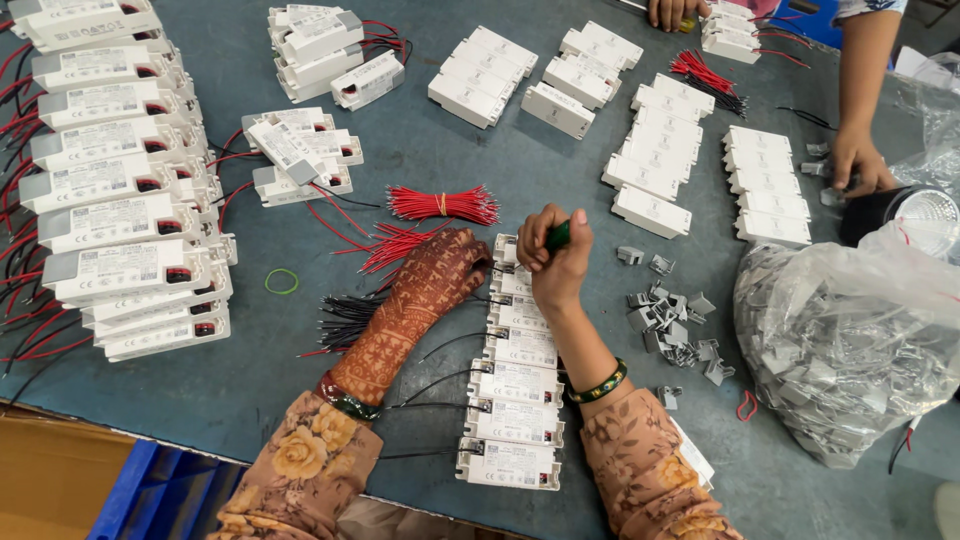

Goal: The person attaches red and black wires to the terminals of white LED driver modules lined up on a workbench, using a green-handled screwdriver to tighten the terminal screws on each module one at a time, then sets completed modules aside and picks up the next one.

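Green screwdriver (557, 236) is clenched in my right hand (556, 262), tip down over the top driver (507, 250) of the row — probably to work its terminal. Left hand (432, 278) lies flat beside it, fingers pinning a wire; red wires (441, 204) sit just beyond.

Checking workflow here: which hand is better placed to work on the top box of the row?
Right hand: it grips the green-handled tool over the row of white boxes. Left hand rests beside it.

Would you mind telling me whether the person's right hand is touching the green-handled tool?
Touching. The head view shows the right hand closed around the green-handled tool, fingers wrapped over its handle.
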